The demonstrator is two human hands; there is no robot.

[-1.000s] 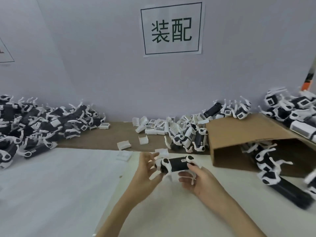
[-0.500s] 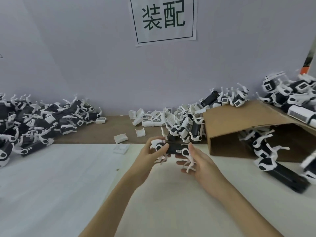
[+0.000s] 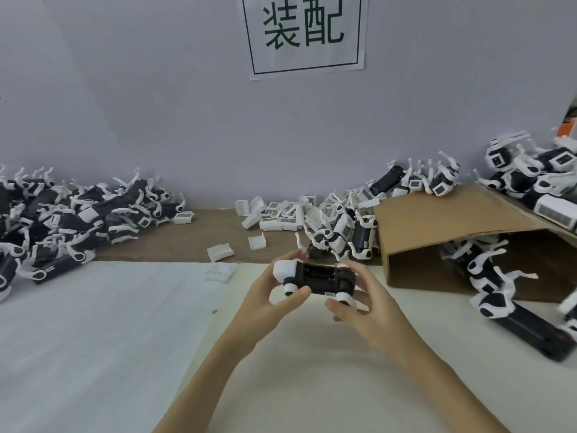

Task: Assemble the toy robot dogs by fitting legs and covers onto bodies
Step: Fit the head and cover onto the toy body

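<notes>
In the head view, the person is holding a toy dog body (image 3: 317, 280) above the desk (image 3: 93, 323), just in front of the cardboard box (image 3: 437, 232). The left hand (image 3: 271, 296) is gripping its white front end, fingers (image 3: 296, 294) curled round it; the right hand (image 3: 368, 310) is cupping the rear, fingers curled under the near side. The black body is lying with its open recess facing up, so the cover step seems to be in hand. The next move probably calls for one hand letting go to fetch a loose white cover (image 3: 220, 252) from those lying just beyond, then pressing it squarely onto the recess.
</notes>
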